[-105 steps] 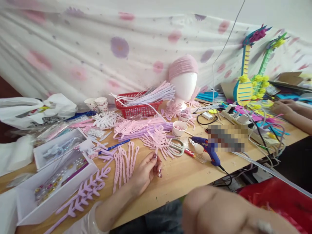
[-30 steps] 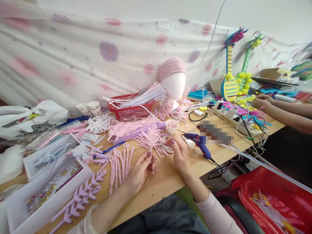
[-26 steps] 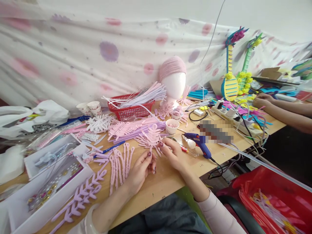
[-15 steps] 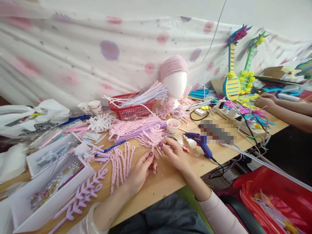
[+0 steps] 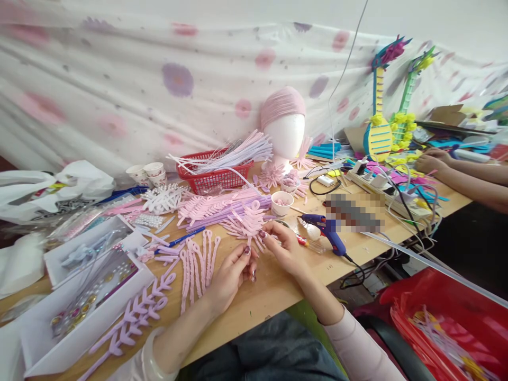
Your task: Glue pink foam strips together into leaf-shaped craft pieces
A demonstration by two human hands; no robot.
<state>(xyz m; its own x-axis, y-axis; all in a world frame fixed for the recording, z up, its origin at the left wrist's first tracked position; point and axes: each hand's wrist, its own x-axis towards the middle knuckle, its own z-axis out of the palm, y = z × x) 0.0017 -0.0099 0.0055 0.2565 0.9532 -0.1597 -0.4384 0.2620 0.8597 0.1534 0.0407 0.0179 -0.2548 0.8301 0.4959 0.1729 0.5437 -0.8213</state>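
Note:
Between thumb and fingers, my left hand [image 5: 234, 271] pinches the lower stem of a pink pipe-cleaner sprig [image 5: 251, 216], which stands up with looped leaves. My right hand [image 5: 283, 247] is closed at the sprig's right side, thumb and index finger at its lower leaves. More pink pipe-cleaner pieces lie behind it, partly hidden by the sprig. Twisted pink loops [image 5: 194, 264] rest in a row left of my left hand. Two lilac leafy branches [image 5: 135, 317] lie nearer the white box.
A blue glue gun [image 5: 327, 231] stands right of my hands, beside a paper cup [image 5: 282, 203]. Behind are a red basket [image 5: 214, 180] of pipe cleaners and a foam head [image 5: 286, 135]. A white box [image 5: 85, 312] holds beads. Another person's hands [image 5: 434, 161] are far right, past a power strip [image 5: 384, 188].

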